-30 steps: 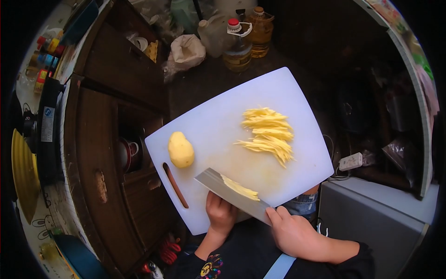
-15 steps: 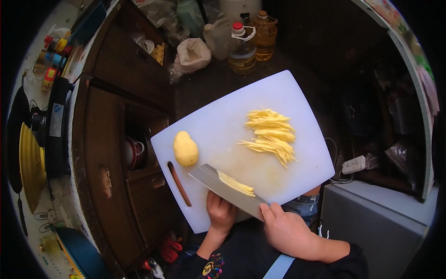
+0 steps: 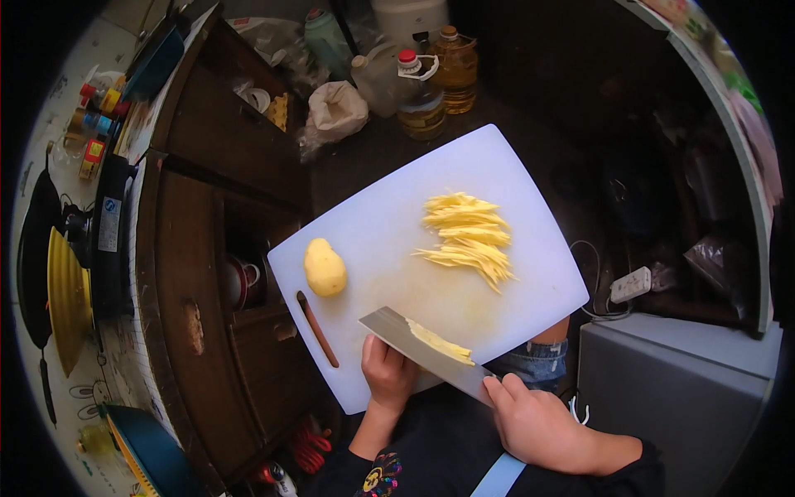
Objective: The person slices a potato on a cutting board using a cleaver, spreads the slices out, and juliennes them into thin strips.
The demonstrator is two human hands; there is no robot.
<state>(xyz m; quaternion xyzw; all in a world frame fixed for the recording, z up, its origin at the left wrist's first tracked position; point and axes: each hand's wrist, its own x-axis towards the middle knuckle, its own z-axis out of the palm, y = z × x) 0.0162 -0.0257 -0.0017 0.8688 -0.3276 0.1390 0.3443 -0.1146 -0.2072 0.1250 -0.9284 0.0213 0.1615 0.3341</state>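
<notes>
A wide-bladed knife (image 3: 424,344) lies slanted over the near edge of a white cutting board (image 3: 381,215). My right hand (image 3: 538,422) is closed round its handle. Behind the blade, my left hand (image 3: 387,374) has its fingers bent together; what they press on is hidden by the knife. Thin yellow strips (image 3: 440,341) lie along the blade's far side. A whole peeled potato (image 3: 325,267) rests at the board's left, near the handle slot. Farther right is a pile of cut yellow strips (image 3: 468,236).
Oil bottles (image 3: 420,103) and an open bag (image 3: 335,110) stand beyond the board. Wooden cabinets (image 3: 186,273) line the left, below a counter with a yellow lid (image 3: 68,302). At right are a power strip (image 3: 630,285) and a grey box-like unit (image 3: 662,398).
The knife and my right hand have shifted slightly right and down after a small move left. The view has moved a little; the potato and the strip pile keep their places on the board.
</notes>
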